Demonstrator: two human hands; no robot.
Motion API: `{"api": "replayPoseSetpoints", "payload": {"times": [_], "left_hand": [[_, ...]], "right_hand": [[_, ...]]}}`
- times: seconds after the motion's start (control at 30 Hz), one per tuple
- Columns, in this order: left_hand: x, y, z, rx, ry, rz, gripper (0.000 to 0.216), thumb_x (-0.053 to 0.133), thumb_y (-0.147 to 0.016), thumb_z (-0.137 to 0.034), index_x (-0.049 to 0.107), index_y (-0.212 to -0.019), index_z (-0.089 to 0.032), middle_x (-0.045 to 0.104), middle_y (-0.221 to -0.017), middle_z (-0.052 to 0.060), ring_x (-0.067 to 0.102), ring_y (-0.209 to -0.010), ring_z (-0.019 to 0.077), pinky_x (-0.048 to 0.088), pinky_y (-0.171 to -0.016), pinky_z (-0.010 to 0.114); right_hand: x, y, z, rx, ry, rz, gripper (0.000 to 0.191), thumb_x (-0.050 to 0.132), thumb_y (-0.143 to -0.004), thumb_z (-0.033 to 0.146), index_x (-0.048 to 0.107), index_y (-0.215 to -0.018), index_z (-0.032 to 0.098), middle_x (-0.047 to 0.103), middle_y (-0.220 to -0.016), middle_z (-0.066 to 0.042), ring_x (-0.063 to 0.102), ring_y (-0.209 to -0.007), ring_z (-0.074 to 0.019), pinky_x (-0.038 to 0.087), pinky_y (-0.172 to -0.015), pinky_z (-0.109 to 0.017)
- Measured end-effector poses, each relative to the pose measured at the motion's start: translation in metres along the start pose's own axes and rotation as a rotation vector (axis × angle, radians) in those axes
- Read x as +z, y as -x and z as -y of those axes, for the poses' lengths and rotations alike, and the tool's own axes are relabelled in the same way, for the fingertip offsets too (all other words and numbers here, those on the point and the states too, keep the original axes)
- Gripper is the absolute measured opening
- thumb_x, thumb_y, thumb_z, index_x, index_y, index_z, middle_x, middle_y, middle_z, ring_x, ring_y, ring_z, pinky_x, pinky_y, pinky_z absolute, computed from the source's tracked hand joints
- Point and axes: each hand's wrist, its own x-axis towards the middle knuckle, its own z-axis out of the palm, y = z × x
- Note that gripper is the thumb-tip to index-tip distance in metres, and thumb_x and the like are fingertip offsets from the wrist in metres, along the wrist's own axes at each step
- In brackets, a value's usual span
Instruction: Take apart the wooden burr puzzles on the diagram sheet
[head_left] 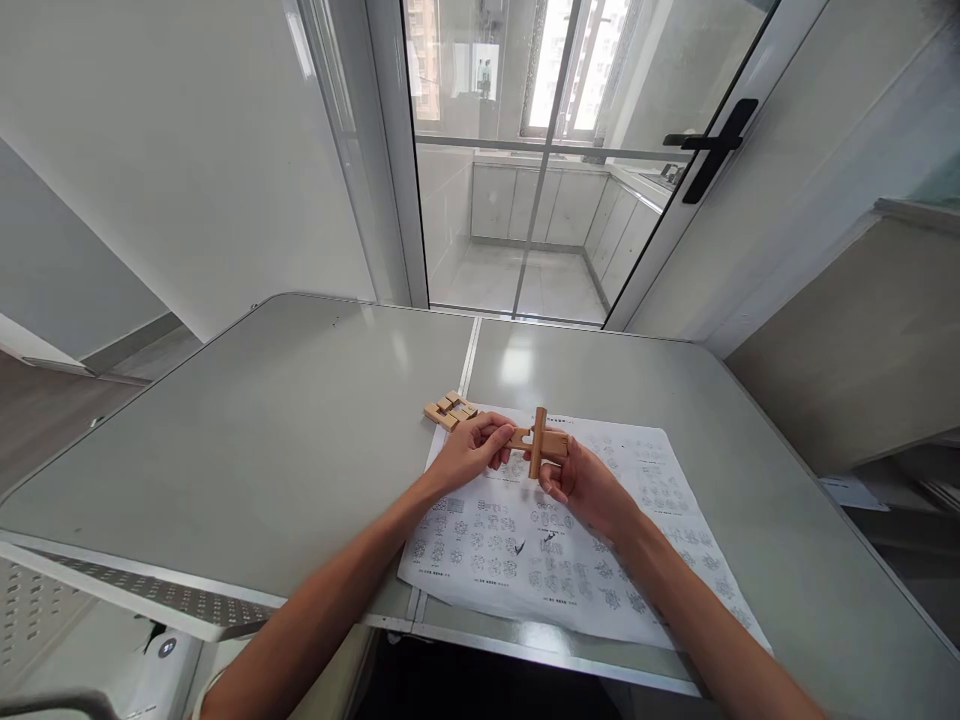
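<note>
Just above a printed sheet (480,590), both hands hold light-brown wooden puzzle pieces. My left hand (474,445) pinches the left end of a flat, notched piece (519,438). My right hand (581,478) is closed on a block-like piece (555,445) at the right. Between the hands, a longer wooden bar (538,443) stands across the other pieces; whether they are locked together I cannot tell. Beyond my left hand, several more notched wooden pieces (450,408) lie together at the sheet's upper left corner.
The grey table (300,420) has a pale seam running across it. Rows of small line diagrams cover the sheet. Behind the table stands a glass door with a black handle (712,150). A white perforated panel (45,610) is below the table's left front edge.
</note>
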Motion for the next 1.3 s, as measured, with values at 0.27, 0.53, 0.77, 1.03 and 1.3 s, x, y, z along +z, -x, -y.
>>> {"api": "replayPoseSetpoints", "payload": {"times": [0.27,0.53,0.77,1.03,1.3], "left_hand": [[0.0002,0.0019,-0.0024,0.004,-0.020,0.072,0.038,0.064,-0.098,-0.054,0.068,-0.099,-0.016,0.060,-0.065,-0.001,0.055,-0.058,0.0111,0.044,-0.055,0.025],[0.0007,0.0018,-0.0013,0.003,-0.046,0.060,0.041,0.064,-0.097,-0.056,0.067,-0.103,-0.016,0.064,-0.068,0.000,0.055,-0.057,0.0108,0.045,-0.055,0.024],[0.0004,0.0021,-0.0031,-0.014,-0.041,0.061,0.040,0.064,-0.098,-0.055,0.066,-0.103,-0.015,0.065,-0.070,0.000,0.056,-0.058,0.0101,0.046,-0.057,0.023],[0.0006,0.0017,-0.0004,0.004,-0.048,0.056,0.038,0.062,-0.100,-0.053,0.066,-0.103,-0.015,0.066,-0.071,0.000,0.055,-0.057,0.0096,0.044,-0.056,0.023],[0.0015,0.0011,-0.0014,0.005,-0.047,0.046,0.039,0.062,-0.100,-0.053,0.067,-0.103,-0.015,0.065,-0.071,0.000,0.053,-0.057,0.0095,0.043,-0.055,0.023]], "right_hand": [[-0.0033,0.0060,-0.0028,0.024,-0.095,0.066,0.064,0.071,-0.087,0.070,0.061,-0.132,0.025,0.076,-0.097,-0.009,0.059,-0.050,-0.0124,0.040,-0.045,-0.025],[-0.0035,0.0057,0.0010,-0.025,-0.137,-0.038,0.050,0.077,-0.088,0.060,0.068,-0.121,0.023,0.074,-0.079,-0.002,0.039,-0.031,-0.0034,0.033,-0.036,-0.023],[-0.0035,0.0075,0.0010,-0.064,-0.171,-0.067,0.038,0.081,-0.089,0.052,0.073,-0.113,0.023,0.077,-0.073,-0.002,0.038,-0.028,0.0005,0.034,-0.037,-0.016],[-0.0041,0.0058,-0.0013,-0.060,-0.234,-0.058,0.038,0.083,-0.087,0.050,0.072,-0.112,0.024,0.078,-0.074,-0.002,0.039,-0.027,-0.0012,0.032,-0.033,-0.016],[-0.0075,0.0058,-0.0060,-0.065,-0.254,-0.043,0.038,0.084,-0.086,0.044,0.071,-0.116,0.026,0.079,-0.077,-0.001,0.038,-0.027,-0.0003,0.034,-0.035,-0.017]]}}
